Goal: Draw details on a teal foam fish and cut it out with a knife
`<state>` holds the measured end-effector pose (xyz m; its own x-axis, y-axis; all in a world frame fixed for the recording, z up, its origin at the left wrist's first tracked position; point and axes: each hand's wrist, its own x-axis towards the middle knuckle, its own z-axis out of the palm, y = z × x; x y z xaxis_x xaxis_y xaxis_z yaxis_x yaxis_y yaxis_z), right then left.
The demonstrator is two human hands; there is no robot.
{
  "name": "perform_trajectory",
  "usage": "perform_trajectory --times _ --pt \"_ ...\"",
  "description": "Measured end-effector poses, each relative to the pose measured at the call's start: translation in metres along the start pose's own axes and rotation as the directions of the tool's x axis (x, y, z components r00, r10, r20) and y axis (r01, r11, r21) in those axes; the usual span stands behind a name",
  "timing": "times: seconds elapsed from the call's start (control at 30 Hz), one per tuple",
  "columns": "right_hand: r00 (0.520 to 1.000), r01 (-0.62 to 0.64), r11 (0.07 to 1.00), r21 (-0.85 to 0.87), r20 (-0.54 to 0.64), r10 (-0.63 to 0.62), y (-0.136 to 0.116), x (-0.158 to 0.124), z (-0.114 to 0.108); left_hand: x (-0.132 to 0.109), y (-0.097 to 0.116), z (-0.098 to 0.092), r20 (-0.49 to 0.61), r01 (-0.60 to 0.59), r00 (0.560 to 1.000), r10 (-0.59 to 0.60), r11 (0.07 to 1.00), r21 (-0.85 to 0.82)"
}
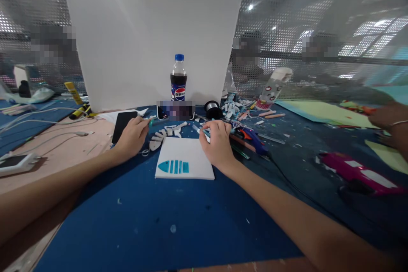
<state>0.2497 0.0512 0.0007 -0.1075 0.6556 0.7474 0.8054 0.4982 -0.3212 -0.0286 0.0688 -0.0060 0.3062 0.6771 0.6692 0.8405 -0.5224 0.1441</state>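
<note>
A white square foam board (185, 153) lies on the blue mat (159, 221) in front of me, with a teal fish shape made of strips (174, 166) stuck near its front edge. My right hand (217, 144) rests at the board's far right corner, fingers pinched on a small teal strip (197, 129). My left hand (134, 136) sits to the left of the board, fingers curled round something small and green that I cannot make out. White foam offcuts (165, 132) lie between the two hands.
A cola bottle (178, 78) stands before a tall white board (153, 29). A black phone (123, 125), wire spool (213, 109), blue glue gun (251, 138), pink glue gun (357, 174), scraps and cables surround the mat. Another person's hand (389, 117) is at right.
</note>
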Motion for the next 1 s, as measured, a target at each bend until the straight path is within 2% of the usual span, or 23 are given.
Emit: perform_trajectory --times 0.1,0.13,0.17,0.2,0.27,0.3,0.33,0.4,0.43,0.5,0.6,0.67,0.77,0.97,1.0 --pt "1.000 -0.018 0.984 0.177 0.021 0.014 -0.008 0.003 -0.008 -0.004 0.008 -0.009 -0.128 -0.019 0.992 0.014 0.999 -0.034" --pt "0.997 -0.034 0.960 0.278 0.076 0.013 -0.011 0.004 -0.010 -0.006 0.014 -0.012 -0.162 -0.050 0.986 0.041 0.998 -0.050" --pt "0.984 -0.077 0.911 0.405 0.178 0.005 -0.014 0.004 -0.013 -0.008 0.021 -0.016 -0.182 -0.091 0.980 0.078 0.994 -0.067" --pt "0.956 -0.151 0.837 0.526 0.293 -0.011 -0.018 0.004 -0.016 -0.011 0.030 -0.019 -0.197 -0.142 0.973 0.124 0.986 -0.083" --pt "0.864 -0.328 0.636 0.699 0.494 -0.096 -0.026 0.001 -0.022 -0.016 0.048 -0.026 -0.186 -0.251 0.955 0.229 0.962 -0.106" --pt "0.832 -0.385 0.541 0.748 0.535 -0.148 -0.031 -0.001 -0.025 -0.019 0.057 -0.029 -0.168 -0.302 0.945 0.281 0.947 -0.113" --pt "0.798 -0.419 0.491 0.764 0.568 -0.203 -0.036 -0.003 -0.027 -0.021 0.065 -0.031 -0.152 -0.351 0.931 0.332 0.929 -0.118" --pt "0.781 -0.449 0.455 0.769 0.585 -0.219 -0.047 -0.008 -0.032 -0.025 0.077 -0.036 -0.105 -0.466 0.884 0.456 0.878 -0.111" --pt "0.774 -0.471 0.458 0.754 0.602 -0.196 -0.052 -0.011 -0.034 -0.026 0.080 -0.037 -0.104 -0.510 0.858 0.502 0.857 -0.073" --pt "0.796 -0.453 0.496 0.741 0.586 -0.149 -0.060 -0.016 -0.036 -0.028 0.084 -0.040 -0.086 -0.568 0.820 0.566 0.823 -0.001" --pt "0.873 -0.275 0.654 0.705 0.468 -0.137 -0.069 -0.022 -0.037 -0.029 0.083 -0.043 -0.074 -0.618 0.781 0.620 0.784 0.053" --pt "0.896 -0.141 0.740 0.658 0.402 -0.187 -0.072 -0.023 -0.038 -0.028 0.082 -0.043 -0.076 -0.632 0.769 0.635 0.772 0.061" --pt "0.905 -0.037 0.759 0.650 0.344 -0.251 -0.077 -0.024 -0.040 -0.027 0.082 -0.041 -0.080 -0.616 0.783 0.617 0.787 0.047" --pt "0.949 0.015 0.703 0.711 0.211 -0.233 -0.082 -0.029 -0.036 -0.028 0.077 -0.033 -0.085 -0.556 0.831 0.550 0.829 -0.062" --pt "0.956 0.026 0.688 0.726 0.183 -0.229 -0.080 -0.030 -0.035 -0.029 0.073 -0.033 -0.091 -0.522 0.852 0.516 0.849 -0.078"
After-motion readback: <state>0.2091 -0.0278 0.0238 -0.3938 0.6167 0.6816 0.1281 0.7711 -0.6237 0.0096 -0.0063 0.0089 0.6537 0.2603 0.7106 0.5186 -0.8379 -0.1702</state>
